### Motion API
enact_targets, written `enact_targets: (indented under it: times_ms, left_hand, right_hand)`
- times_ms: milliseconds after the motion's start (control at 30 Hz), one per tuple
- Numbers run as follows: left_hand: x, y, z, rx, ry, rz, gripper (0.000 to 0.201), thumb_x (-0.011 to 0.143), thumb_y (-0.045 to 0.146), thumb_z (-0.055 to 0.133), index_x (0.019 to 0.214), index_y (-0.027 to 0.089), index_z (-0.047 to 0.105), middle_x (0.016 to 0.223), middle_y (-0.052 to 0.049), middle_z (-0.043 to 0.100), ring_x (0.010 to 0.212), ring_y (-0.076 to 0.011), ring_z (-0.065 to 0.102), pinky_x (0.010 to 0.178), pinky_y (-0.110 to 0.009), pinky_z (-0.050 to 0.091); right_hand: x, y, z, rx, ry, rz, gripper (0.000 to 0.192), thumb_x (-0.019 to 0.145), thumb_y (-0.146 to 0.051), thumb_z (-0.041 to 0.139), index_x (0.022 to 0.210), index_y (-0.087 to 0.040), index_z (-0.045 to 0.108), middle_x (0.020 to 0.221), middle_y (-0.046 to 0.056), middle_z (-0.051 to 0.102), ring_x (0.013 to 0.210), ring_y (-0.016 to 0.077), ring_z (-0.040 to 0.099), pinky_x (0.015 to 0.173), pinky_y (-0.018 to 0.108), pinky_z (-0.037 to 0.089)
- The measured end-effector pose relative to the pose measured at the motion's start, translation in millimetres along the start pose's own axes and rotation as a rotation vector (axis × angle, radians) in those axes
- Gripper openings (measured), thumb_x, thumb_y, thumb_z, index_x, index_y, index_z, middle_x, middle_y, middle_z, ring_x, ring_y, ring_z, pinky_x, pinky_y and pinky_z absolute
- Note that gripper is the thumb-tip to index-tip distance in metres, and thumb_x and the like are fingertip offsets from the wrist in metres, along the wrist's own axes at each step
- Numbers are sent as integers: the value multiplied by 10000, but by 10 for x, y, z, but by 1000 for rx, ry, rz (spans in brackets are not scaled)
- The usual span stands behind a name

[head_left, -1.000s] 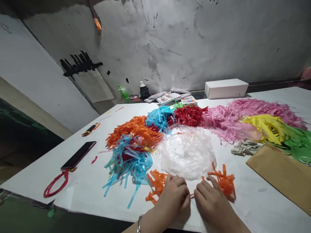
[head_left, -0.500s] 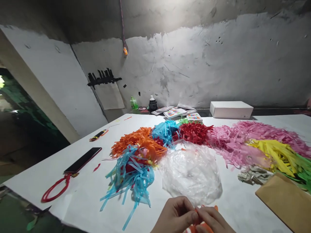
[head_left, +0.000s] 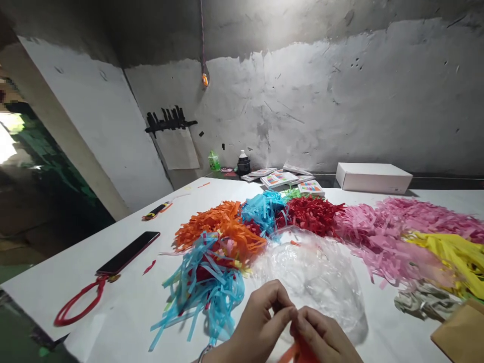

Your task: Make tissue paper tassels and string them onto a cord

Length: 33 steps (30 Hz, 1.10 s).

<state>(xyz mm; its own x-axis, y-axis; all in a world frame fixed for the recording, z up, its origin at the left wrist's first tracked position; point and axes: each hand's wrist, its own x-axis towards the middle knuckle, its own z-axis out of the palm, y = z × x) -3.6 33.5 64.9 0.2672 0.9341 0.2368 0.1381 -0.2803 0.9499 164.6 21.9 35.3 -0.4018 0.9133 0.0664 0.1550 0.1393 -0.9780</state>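
Note:
Near the front edge my left hand (head_left: pixel 264 315) and my right hand (head_left: pixel 325 335) meet, thumbs and fingertips pinched together. Orange paper strips (head_left: pixel 302 351) hang below the pinch, partly covered by my right hand; the exact spot gripped is hidden by the fingers. Just beyond the hands lies a crumpled transparent plastic bag (head_left: pixel 317 272). To the left of my left hand is a loose bunch of light-blue paper strips (head_left: pixel 223 292). Behind it sits a heap of orange strips (head_left: pixel 212 222).
Blue (head_left: pixel 264 209), red (head_left: pixel 312 214) and pink strips (head_left: pixel 397 227) line the back, with yellow ones (head_left: pixel 454 254) at right. A phone (head_left: pixel 130 252) with a red cord, a cutter (head_left: pixel 156 212), a white box (head_left: pixel 374 179), grey cloth (head_left: pixel 425 301) and brown paper (head_left: pixel 461 330) lie around the white table (head_left: pixel 124 307).
Both hands have come up slightly, still together with the orange strips. A wristband now shows on the left wrist. The view has shifted, and the brown paper is further out of frame.

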Motion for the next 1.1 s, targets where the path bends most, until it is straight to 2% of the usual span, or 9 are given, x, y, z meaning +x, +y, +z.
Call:
enact_targets:
  times_ms: [67, 133, 300, 400, 500, 633, 800, 967, 1100]
  left_hand:
    - [109, -39, -104, 27, -28, 10, 309, 878, 405, 665, 704, 166, 574, 684, -22, 614, 664, -155, 588, 628, -249, 430]
    - [283, -61, -222, 63, -65, 10, 285, 901, 390, 634, 735, 163, 587, 692, -21, 617, 649, -149, 579, 620, -245, 432]
    - [1010, -187, -440, 546, -105, 73, 230, 976, 253, 491, 881, 149, 673, 820, -58, 677, 791, -178, 631, 738, -266, 481]
    - [1426, -438, -390, 671, -218, 65, 132, 875, 139, 605, 828, 163, 725, 877, -67, 707, 838, -195, 644, 777, -278, 483]
    - [1638, -729, -251, 788, -283, 22, 181, 788, 34, 609, 796, 158, 740, 910, -85, 710, 836, -211, 644, 760, -292, 485]
    - [1686, -935, -144, 874, -320, -24, 185, 778, 38, 590, 808, 147, 737, 942, -105, 698, 842, -231, 635, 751, -316, 483]
    - [1717, -951, -182, 851, -346, -32, 161, 766, 46, 581, 766, 147, 705, 910, -103, 678, 821, -225, 611, 753, -318, 474]
    - [1671, -835, -270, 662, -303, -17, 133, 720, 42, 621, 791, 145, 666, 825, -59, 659, 778, -190, 585, 737, -290, 463]
    - [1448, -621, -342, 370, -305, -42, 48, 828, 191, 624, 840, 149, 642, 750, -19, 644, 678, -137, 576, 643, -238, 468]
  right_hand:
    - [159, 31, -83, -21, -67, 4, 534, 951, -675, 383, 756, -208, 554, 699, -5, 561, 678, 143, 514, 647, 243, 406]
    - [328, 67, -141, -69, -42, -13, 552, 935, -704, 368, 740, -211, 522, 681, -12, 527, 659, 142, 484, 636, 249, 385]
    - [784, 166, -227, -96, 97, 73, 526, 919, -694, 385, 737, -216, 509, 646, -31, 466, 617, 138, 448, 588, 245, 359]
    - [963, 310, -271, -79, 158, 124, 508, 914, -691, 367, 751, -227, 490, 613, -51, 402, 549, 130, 405, 519, 240, 329]
    - [997, 500, -321, -74, 187, 151, 513, 884, -711, 392, 718, -231, 466, 604, -51, 395, 551, 132, 403, 520, 243, 330]
    - [938, 672, -375, -75, 196, 171, 538, 859, -731, 413, 691, -224, 473, 610, -36, 443, 593, 144, 437, 565, 253, 343]
    - [927, 678, -377, -61, 157, 188, 537, 875, -720, 406, 706, -218, 493, 595, -38, 467, 550, 137, 439, 534, 248, 318]
    - [946, 616, -422, -61, 218, 170, 550, 877, -733, 388, 723, -217, 501, 586, -48, 422, 538, 131, 403, 525, 249, 305]
    - [908, 505, -459, -73, 285, 134, 531, 901, -705, 393, 810, -213, 571, 630, -36, 454, 563, 138, 401, 528, 251, 303]
